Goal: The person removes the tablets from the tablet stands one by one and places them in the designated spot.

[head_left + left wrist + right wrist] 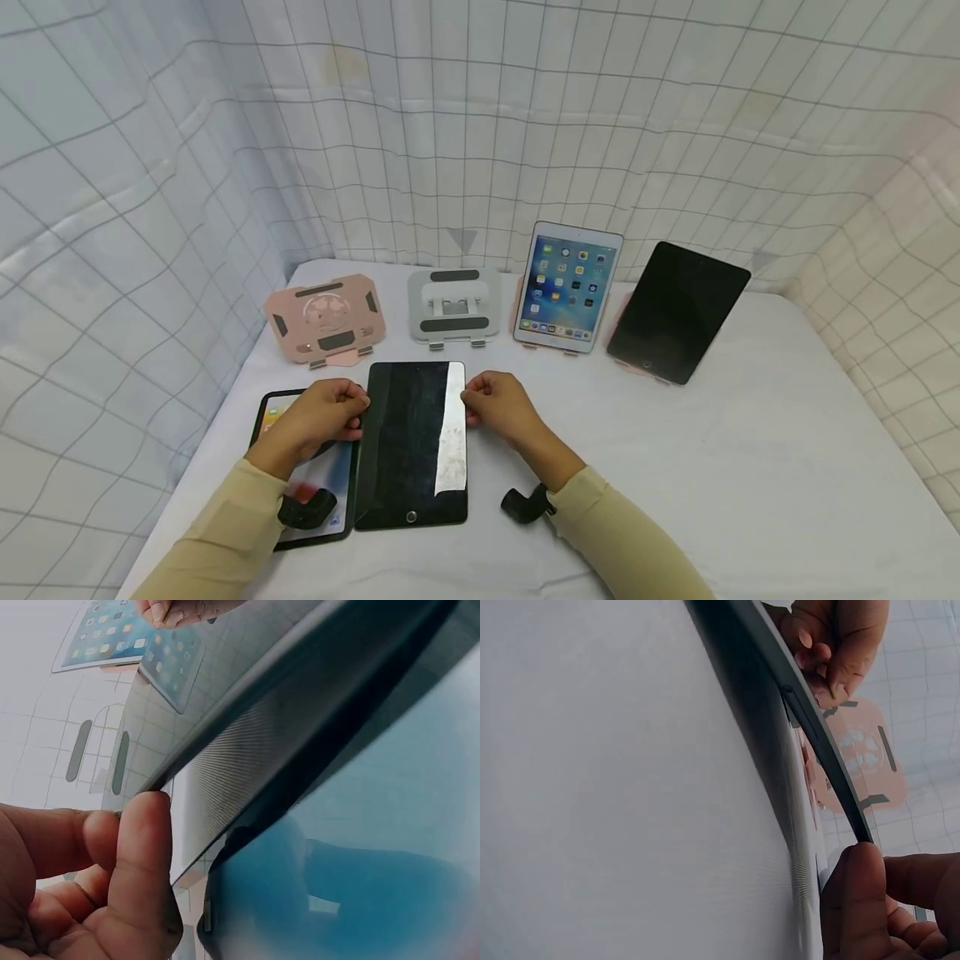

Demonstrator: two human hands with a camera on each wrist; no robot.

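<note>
A black tablet (408, 442) with a dark, reflective screen and a round home button lies between my hands. My left hand (322, 417) pinches its left edge between thumb and fingers. Opposite, the right hand (502, 404) pinches the right edge the same way. In the left wrist view, the tablet's rim (247, 690) stands above the surface below it. The right wrist view likewise shows the edge (810, 720) raised off the white cloth. Partly under my left forearm lies a second tablet (341, 500) with a black frame and lit screen.
Behind stand a pink folding stand (352, 300) and a grey stand (491, 292), neither bearing a tablet. Further right, a white tablet (567, 287) with lit icons and a black tablet (678, 312) lean on pink stands. Checked curtains (600, 125) enclose the white-covered table (750, 467).
</note>
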